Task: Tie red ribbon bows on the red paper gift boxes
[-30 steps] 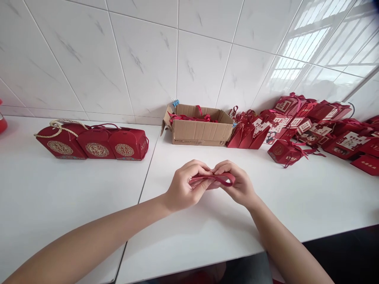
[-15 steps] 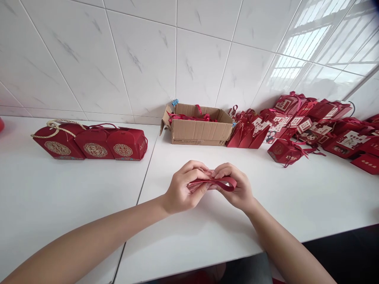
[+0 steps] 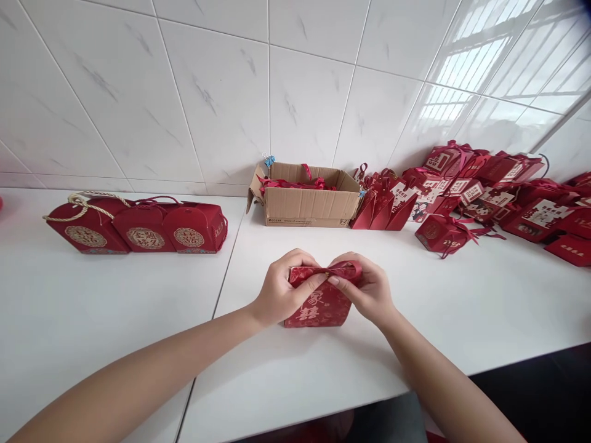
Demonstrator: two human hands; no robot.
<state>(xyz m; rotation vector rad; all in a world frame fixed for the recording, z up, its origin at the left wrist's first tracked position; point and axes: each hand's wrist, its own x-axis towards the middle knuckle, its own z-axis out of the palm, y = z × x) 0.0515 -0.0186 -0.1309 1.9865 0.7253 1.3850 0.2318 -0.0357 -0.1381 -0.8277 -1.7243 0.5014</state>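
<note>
Much of the red paper gift bag with pale printed characters [image 3: 330, 304] is covered: the fingers curled behind it are out of sight, its upper corners lie largely behind the hands, and the left thumb overlaps the upper printing. Whether its lower edge touches the white worktop [image 3: 258, 381] is hard to tell. A red item at the far left edge is cut off, as is the heap of dark-red ribboned gift boxes [image 3: 508, 178] beyond and right of the grip; the dark shapes below the worktop's near edge cannot be made out.

The bag stands roughly upright between both hands, its printed face toward the wearer, its top edge running crosswise from left grip [image 3: 287, 289] to right grip [image 3: 373, 286]. Which axis is longer is unclear.

Both grips are narrow, closed on the bag's top edge with the thumbs in front, tips close together at the middle. A dark-red fabric ribbon [image 3: 356, 271] loops out over the fingers of the right grip.

Straight beyond the grip sits an open brown cardboard box [image 3: 307, 208] with red ribbons inside; left and farther off, three red card boxes with gold medallions [image 3: 145, 231] stand in a row, touching.
</note>
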